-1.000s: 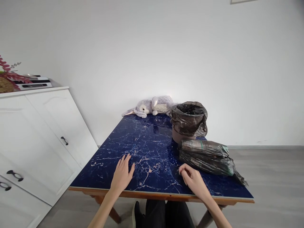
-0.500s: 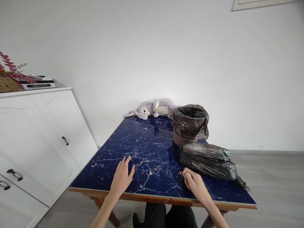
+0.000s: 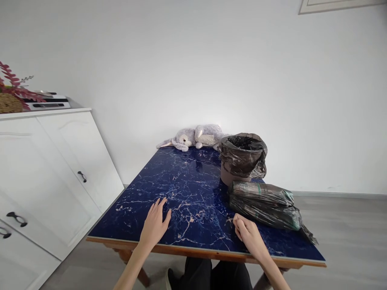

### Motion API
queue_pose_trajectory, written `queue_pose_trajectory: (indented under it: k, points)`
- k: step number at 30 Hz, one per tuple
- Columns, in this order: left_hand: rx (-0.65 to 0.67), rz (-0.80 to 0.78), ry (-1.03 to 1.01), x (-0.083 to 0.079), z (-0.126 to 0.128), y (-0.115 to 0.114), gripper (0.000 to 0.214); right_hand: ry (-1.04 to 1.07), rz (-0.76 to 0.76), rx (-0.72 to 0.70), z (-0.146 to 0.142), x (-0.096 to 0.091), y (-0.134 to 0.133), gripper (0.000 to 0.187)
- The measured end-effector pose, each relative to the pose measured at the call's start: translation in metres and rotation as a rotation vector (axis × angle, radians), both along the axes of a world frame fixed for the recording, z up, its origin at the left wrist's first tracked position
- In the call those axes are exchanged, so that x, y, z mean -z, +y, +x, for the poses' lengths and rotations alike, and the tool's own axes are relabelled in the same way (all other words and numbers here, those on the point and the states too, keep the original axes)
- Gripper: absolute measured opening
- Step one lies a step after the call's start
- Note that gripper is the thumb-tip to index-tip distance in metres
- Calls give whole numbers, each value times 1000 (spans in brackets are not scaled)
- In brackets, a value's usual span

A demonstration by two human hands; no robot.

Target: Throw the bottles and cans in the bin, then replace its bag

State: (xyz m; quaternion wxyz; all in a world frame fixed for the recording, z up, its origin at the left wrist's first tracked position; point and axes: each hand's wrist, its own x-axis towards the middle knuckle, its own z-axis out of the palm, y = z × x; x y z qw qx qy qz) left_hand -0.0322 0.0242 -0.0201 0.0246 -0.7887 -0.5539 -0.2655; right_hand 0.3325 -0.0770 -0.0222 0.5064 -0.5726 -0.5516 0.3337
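Observation:
My left hand (image 3: 155, 221) lies flat on the blue marble-patterned table (image 3: 187, 193), fingers stretched out and thumb apart, holding nothing. Curled into a fist, my right hand (image 3: 248, 233) rests on the tabletop near the front edge, with nothing showing in it. Just beyond that fist lies a filled black plastic bag (image 3: 266, 205), its gathered end pointing right; a greenish strip shows through the film. Behind this bag stands a bin (image 3: 231, 177) lined with a black trash bag (image 3: 246, 161) folded over the rim. What is inside the bin is hidden.
A grey plush rabbit (image 3: 202, 135) lies on its side at the table's far end against the white wall. To the left stands a white cabinet (image 3: 54, 161) with dark handles, bearing a wicker basket (image 3: 10, 102) of red leaves and a white device (image 3: 50, 104).
Both hands and the things on the table keep their places. Only the camera view has shifted very slightly.

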Motion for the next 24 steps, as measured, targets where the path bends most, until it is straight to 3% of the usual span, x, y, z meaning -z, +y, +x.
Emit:
queue_pose_trajectory:
  k: [24]
  points:
    - [-17,-1,-11,-8,2,-3,52,4,10,13,3,0,-1,35]
